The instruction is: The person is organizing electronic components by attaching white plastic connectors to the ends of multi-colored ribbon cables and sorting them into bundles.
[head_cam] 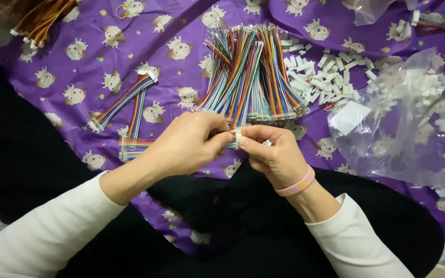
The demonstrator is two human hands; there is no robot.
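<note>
Left hand [189, 144] and right hand [271, 154] meeting mid-cloth, fingers of both pinching a small white connector [237, 137] on a rainbow wire strip, big multicoloured wire bundle [251, 74] just behind, loose white connectors [318, 77] and clear plastic bag [413, 118] toward the purple patterned cloth's [191, 31] right edge, finished wire strips [124, 103] left

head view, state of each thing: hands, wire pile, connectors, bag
left hand: pinching a multicoloured ribbon wire strip
right hand: pinching a small white plastic connector at the strip's end
pile of multicoloured ribbon wires: loose, fanned on purple cloth
white connectors: scattered
clear plastic bag: lying crumpled, holding connectors
</note>
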